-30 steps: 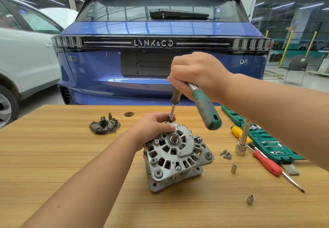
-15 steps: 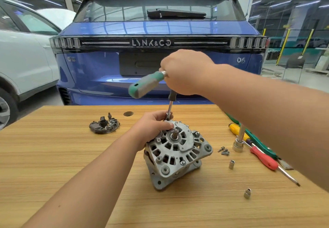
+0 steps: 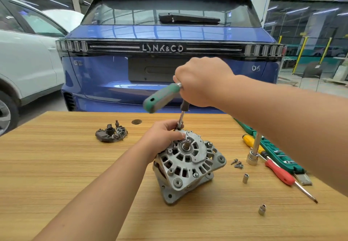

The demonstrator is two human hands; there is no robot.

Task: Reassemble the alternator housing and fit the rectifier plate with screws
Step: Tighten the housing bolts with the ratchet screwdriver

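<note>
Ratchet handle (image 3: 162, 97) swung left; right grip (image 3: 202, 82) holds it, left grip (image 3: 162, 137) steadies grey ribbed alternator (image 3: 188, 163).

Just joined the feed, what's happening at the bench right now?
A person is bolting up the alternator housing on the wooden table. The right hand grips a green-handled ratchet whose extension runs down to the housing's far edge, where the left hand steadies it. The rectifier plate lies apart to the left, not yet fitted; loose screws wait on the right.
</note>
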